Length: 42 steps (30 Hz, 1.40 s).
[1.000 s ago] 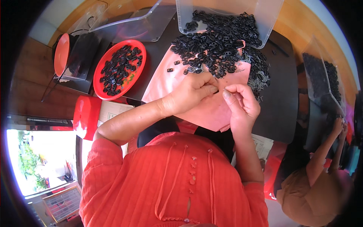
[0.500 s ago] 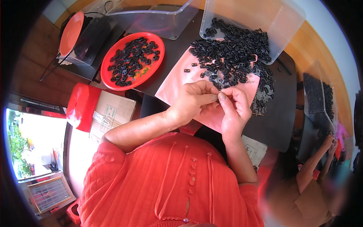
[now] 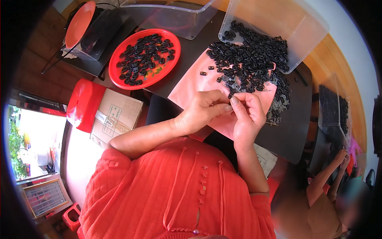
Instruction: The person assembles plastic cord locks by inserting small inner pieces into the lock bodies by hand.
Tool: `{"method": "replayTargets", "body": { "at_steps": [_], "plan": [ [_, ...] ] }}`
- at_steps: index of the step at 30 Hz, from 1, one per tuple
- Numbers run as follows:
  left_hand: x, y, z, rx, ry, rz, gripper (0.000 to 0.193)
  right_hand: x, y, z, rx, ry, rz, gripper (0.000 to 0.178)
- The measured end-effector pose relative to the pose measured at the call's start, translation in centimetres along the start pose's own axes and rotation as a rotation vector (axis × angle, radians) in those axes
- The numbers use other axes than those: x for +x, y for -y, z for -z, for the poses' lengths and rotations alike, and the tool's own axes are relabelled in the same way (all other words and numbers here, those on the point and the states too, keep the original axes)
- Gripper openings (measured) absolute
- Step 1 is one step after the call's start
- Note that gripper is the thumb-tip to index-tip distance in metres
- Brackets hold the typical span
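Left hand (image 3: 203,110) and right hand (image 3: 249,114), nearly touching, both pinch at a small black piece (image 3: 230,96). Looks like close finger-work; next calls for steady grip.

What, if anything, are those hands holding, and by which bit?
The right hand seemingly pinches a small black plastic piece; its gripped part, and whether the left hand helps, are unclear.
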State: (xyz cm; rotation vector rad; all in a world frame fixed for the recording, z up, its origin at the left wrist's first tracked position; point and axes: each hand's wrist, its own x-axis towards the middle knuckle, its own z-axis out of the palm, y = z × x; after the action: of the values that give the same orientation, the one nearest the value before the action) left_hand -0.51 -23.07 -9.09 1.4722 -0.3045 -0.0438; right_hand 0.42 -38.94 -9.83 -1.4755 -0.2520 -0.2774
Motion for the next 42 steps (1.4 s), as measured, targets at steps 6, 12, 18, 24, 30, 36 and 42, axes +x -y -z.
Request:
{"method": "replayTargets", "body": {
  "at_steps": [6,12,18,24,30,36,42],
  "plan": [
    [0.8,0.1,1.2,-0.152,-0.058,0.363,0.019,0.8,0.2,-0.4,0.000,0.028,0.023,0.006],
    [1.2,-0.3,1.2,-0.478,-0.062,0.441,0.017,1.3,1.0,-1.1,0.026,0.038,-0.028,0.006],
    [1.3,0.6,1.4,-0.291,-0.027,0.310,0.014,1.6,1.1,-1.1,0.029,0.092,-0.027,0.007],
    [1.6,0.0,2.1,-0.490,-0.066,0.447,0.010,2.0,0.9,-0.3,-0.013,0.057,0.060,0.008],
    [1.1,-0.3,1.7,-0.571,-0.041,0.406,0.012,2.0,0.3,-0.8,-0.072,0.176,0.052,0.006],
    [0.9,0.8,2.3,-0.533,-0.064,0.340,0.012,2.1,0.4,-0.2,-0.181,0.206,0.103,0.007],
    [0.6,1.7,2.0,-0.367,-0.115,0.293,0.012,2.4,0.7,-0.7,-0.432,0.296,0.312,0.009]
  ]
}}
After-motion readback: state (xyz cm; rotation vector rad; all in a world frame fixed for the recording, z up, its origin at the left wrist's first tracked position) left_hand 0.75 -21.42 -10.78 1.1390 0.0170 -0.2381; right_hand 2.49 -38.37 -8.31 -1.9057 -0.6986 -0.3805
